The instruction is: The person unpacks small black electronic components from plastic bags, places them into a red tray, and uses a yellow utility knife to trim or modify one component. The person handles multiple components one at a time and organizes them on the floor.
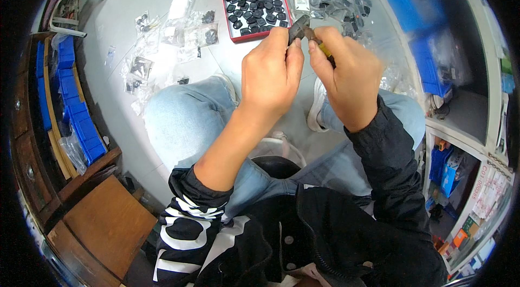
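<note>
Both my hands are raised together above my knees. My left hand [269, 74] pinches a small dark piece [296, 29] between thumb and fingers; it looks like a black key fob case, though the fingers hide part of it. Pliers with yellow-and-black handles [326, 52] are gripped in my right hand [346, 73], and their metal head meets the dark piece. Just beyond the hands lies a shallow white box with a red rim [248, 38], holding many black key fob cases [260, 6] and a few clear bags.
Clear plastic bags of small parts [187, 32] lie on the grey floor left of the box, and more bags [346, 8] to its right. Blue bins [81, 108] stand at the left by a wooden cabinet. Shelving [460, 108] with blue bins is at the right.
</note>
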Action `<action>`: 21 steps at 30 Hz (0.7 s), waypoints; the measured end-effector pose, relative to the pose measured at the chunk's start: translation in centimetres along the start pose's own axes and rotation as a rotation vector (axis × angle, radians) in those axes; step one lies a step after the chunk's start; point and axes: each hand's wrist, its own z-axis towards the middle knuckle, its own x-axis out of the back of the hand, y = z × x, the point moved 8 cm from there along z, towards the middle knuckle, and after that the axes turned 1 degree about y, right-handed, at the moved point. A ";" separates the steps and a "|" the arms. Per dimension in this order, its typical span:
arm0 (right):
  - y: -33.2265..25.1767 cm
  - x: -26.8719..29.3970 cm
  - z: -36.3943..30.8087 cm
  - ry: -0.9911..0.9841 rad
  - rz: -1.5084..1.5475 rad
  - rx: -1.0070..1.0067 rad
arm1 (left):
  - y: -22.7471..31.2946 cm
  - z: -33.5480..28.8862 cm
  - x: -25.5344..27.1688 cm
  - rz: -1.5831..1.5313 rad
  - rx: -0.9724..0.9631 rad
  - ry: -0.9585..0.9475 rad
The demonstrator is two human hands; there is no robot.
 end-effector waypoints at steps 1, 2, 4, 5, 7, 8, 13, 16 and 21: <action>-0.1 0.1 0.0 0.012 0.017 0.012 | -0.3 0.0 -0.1 -0.047 0.049 -0.014; 0.0 0.2 0.0 0.028 0.033 0.000 | -0.6 0.0 -0.4 -0.097 0.098 -0.031; -0.1 0.0 0.0 0.009 -0.007 0.008 | -1.4 -0.2 -0.9 -0.261 0.231 -0.054; -0.4 0.0 0.0 0.009 -0.014 0.034 | -1.9 -0.4 -1.2 -0.370 0.317 -0.058; -0.6 0.1 0.1 0.021 -0.027 0.053 | -2.4 -0.6 -1.5 -0.516 0.416 -0.063; -0.5 0.1 0.2 0.031 -0.037 0.044 | -2.4 -0.7 -1.6 -0.558 0.432 -0.066; -1.4 0.0 0.1 0.043 -0.012 0.144 | -2.7 -0.7 -1.6 -0.621 0.479 -0.063; -0.1 0.3 0.3 0.084 -0.028 -0.015 | -2.6 -0.9 -1.9 -0.665 0.495 -0.078; -0.8 0.1 0.2 0.067 -0.026 0.056 | -2.4 -0.8 -1.7 -0.705 0.485 -0.038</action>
